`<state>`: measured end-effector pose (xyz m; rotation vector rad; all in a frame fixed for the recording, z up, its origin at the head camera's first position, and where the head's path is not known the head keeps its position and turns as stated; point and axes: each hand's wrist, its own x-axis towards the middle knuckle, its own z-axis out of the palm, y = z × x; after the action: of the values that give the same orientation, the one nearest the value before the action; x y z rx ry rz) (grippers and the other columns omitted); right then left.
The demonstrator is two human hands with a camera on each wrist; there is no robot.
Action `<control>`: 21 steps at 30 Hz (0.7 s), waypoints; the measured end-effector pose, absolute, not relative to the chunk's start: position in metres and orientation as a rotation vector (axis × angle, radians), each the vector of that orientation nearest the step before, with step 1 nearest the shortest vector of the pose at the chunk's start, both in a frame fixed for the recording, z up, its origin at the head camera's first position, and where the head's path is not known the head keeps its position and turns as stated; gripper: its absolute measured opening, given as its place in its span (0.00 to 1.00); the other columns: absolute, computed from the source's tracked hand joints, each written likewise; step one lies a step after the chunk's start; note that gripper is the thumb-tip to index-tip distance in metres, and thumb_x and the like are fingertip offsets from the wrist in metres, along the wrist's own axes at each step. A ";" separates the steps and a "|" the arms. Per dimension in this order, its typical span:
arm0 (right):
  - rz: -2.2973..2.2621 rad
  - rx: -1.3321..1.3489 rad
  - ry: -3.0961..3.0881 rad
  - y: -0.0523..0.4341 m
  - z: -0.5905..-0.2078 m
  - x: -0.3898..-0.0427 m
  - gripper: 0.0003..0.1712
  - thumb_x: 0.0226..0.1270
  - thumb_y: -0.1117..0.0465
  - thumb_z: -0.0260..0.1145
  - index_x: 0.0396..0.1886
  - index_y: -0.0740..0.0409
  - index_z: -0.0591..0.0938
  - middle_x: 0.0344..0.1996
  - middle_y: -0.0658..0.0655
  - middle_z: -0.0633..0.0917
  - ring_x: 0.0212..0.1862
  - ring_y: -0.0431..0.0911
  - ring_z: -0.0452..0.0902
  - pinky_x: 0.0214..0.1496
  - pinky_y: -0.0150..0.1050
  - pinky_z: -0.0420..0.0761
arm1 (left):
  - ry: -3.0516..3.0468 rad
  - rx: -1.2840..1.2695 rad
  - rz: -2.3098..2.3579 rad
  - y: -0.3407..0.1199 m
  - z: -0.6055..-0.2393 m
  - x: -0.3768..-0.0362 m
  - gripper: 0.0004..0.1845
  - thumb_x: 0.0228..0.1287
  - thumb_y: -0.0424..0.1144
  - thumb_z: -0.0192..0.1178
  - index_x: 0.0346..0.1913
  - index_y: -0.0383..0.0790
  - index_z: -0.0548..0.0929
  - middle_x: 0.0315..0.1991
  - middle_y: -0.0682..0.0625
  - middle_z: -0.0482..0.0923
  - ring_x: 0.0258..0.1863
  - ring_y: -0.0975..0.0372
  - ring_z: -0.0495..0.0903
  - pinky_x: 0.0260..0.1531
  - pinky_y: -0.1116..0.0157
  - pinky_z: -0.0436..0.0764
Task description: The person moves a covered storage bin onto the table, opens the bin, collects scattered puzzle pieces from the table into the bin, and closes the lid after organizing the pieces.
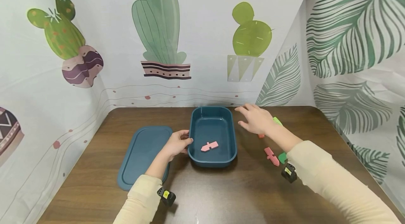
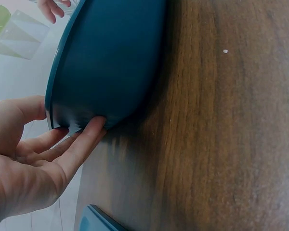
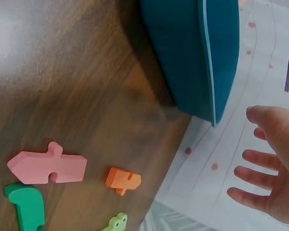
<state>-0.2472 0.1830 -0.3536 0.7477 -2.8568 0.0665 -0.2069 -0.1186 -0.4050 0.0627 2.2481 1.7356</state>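
Head view: we see the teal bin (image 1: 212, 136) standing open in the middle of the wooden table (image 1: 221, 196), long side running away from us.
Bin's contents: one pink piece (image 1: 209, 146) lies flat on the floor near the front.
Left hand: our left hand (image 1: 177, 144) grips the bin's left rim near the front corner; in the left wrist view the thumb sits over the rim and the fingertips (image 2: 94, 127) press under the outer wall.
Right hand: our right hand (image 1: 257, 119) hovers spread and empty just beside the bin's far right corner, touching nothing that we can see.
Handling: we judge the bin stiff, light plastic with smooth walls, likely to slide on the table; the rolled rim is the best place to hold.
Loose pieces: a pink piece (image 3: 47, 166), an orange one (image 3: 123, 180) and a green one (image 3: 24, 204) lie to the right of the bin; they look thick, light and easy to pinch by the edges.
Lid: the matching lid (image 1: 143, 155) lies flat to the left, partly beneath our left forearm.
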 end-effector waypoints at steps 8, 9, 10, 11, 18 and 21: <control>0.087 0.674 -2.921 0.193 -0.354 -0.252 0.29 0.60 0.50 0.63 0.61 0.53 0.71 0.53 0.60 0.74 0.50 0.57 0.72 0.40 0.54 0.79 | 2.247 0.065 1.737 -0.118 -0.406 -0.207 0.24 0.63 0.28 0.52 0.61 0.24 0.65 0.52 0.30 0.71 0.44 0.42 0.78 0.33 0.57 0.84; 0.086 0.669 -2.923 0.195 -0.355 -0.253 0.29 0.60 0.50 0.63 0.61 0.53 0.71 0.52 0.60 0.75 0.50 0.57 0.72 0.40 0.54 0.79 | 2.251 0.066 1.737 -0.118 -0.406 -0.207 0.24 0.63 0.28 0.52 0.61 0.24 0.65 0.52 0.30 0.71 0.44 0.42 0.78 0.33 0.57 0.84; 0.086 0.664 -2.925 0.196 -0.356 -0.254 0.30 0.60 0.50 0.63 0.61 0.54 0.71 0.52 0.61 0.75 0.50 0.57 0.73 0.40 0.55 0.79 | 2.251 0.060 1.738 -0.118 -0.406 -0.207 0.24 0.63 0.28 0.52 0.61 0.24 0.65 0.51 0.31 0.72 0.44 0.42 0.78 0.33 0.57 0.84; 0.087 0.657 -2.927 0.197 -0.357 -0.255 0.30 0.60 0.50 0.63 0.61 0.54 0.71 0.52 0.61 0.75 0.50 0.57 0.73 0.41 0.55 0.79 | 2.256 0.061 1.737 -0.118 -0.405 -0.207 0.23 0.63 0.28 0.52 0.61 0.24 0.66 0.50 0.32 0.72 0.44 0.43 0.78 0.33 0.57 0.84; 0.120 0.612 -2.978 0.204 -0.364 -0.259 0.31 0.61 0.51 0.62 0.62 0.57 0.70 0.52 0.63 0.74 0.51 0.59 0.72 0.43 0.56 0.78 | 2.247 0.068 1.740 -0.118 -0.405 -0.206 0.24 0.63 0.29 0.53 0.61 0.24 0.66 0.52 0.30 0.71 0.45 0.42 0.78 0.35 0.55 0.83; 0.144 0.584 -3.007 0.206 -0.367 -0.260 0.31 0.61 0.51 0.62 0.62 0.57 0.69 0.53 0.64 0.73 0.53 0.60 0.71 0.44 0.58 0.77 | 2.242 0.072 1.737 -0.119 -0.405 -0.206 0.24 0.63 0.29 0.53 0.61 0.24 0.65 0.53 0.29 0.70 0.45 0.42 0.78 0.35 0.56 0.83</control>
<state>-0.2601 0.2065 -0.3666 0.5840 -3.0069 0.1436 -0.2064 -0.1185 -0.4050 0.0720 2.2416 1.7374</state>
